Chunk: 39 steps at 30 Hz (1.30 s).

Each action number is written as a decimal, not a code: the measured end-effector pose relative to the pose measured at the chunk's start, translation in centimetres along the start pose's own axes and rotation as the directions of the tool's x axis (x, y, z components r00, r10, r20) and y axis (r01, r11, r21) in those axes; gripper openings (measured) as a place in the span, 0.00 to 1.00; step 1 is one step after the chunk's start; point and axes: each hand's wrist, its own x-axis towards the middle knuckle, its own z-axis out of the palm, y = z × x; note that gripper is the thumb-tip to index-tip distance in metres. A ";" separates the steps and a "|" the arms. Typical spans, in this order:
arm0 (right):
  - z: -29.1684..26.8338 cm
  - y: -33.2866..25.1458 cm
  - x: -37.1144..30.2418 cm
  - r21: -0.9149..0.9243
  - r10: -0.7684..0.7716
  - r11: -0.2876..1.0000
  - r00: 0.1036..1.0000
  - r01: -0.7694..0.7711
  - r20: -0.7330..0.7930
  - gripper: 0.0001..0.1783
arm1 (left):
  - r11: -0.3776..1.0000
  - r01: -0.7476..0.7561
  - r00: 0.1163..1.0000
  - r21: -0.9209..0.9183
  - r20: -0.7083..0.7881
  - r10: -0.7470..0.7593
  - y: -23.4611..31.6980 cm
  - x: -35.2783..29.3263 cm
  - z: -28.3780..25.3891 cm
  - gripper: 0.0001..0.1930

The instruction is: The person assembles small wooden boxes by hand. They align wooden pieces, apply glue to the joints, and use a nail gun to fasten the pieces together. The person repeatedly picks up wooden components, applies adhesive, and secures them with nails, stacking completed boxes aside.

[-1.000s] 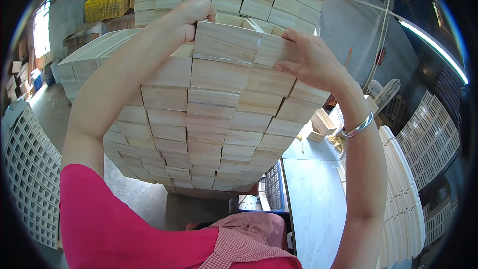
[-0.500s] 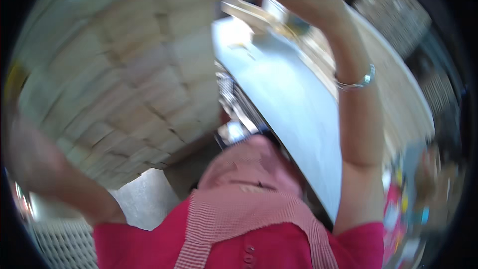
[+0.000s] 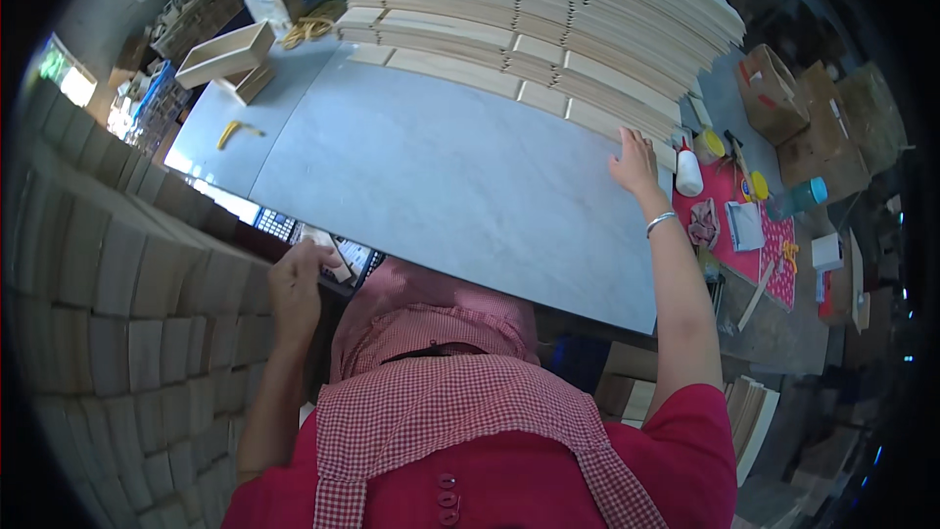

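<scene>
Wooden slats (image 3: 548, 29) are lying stacked along the bench (image 3: 441, 186), the right hand (image 3: 634, 162) reaching flat and open to them, the left hand (image 3: 299, 279) resting loosely against the wall of blocks (image 3: 127, 284), seemingly for balance.

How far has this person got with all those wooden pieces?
Looks done: a tall stack of wooden blocks stands at the person's left, and the grey tabletop is mostly bare. In hand: the right hand reaches to the piles of thin wooden slats; the left hand rests beside the block stack. Probably left: those many slats.
</scene>
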 end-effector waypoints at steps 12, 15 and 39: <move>-0.4 3.6 1.2 0.133 -0.231 0.970 0.941 0.203 0.247 0.21 | 0.991 -0.070 0.914 0.117 0.405 0.016 -0.2 12.2 10.8 0.13; -2.4 2.1 0.0 0.225 -0.295 0.944 0.924 0.242 0.242 0.24 | 0.931 -0.281 0.876 0.232 0.458 0.150 -1.3 16.5 11.5 0.16; -9.9 -1.9 -14.7 0.096 0.252 0.963 0.967 -0.253 0.028 0.10 | 0.502 -0.752 0.536 0.428 0.840 0.086 -6.4 32.4 7.4 0.08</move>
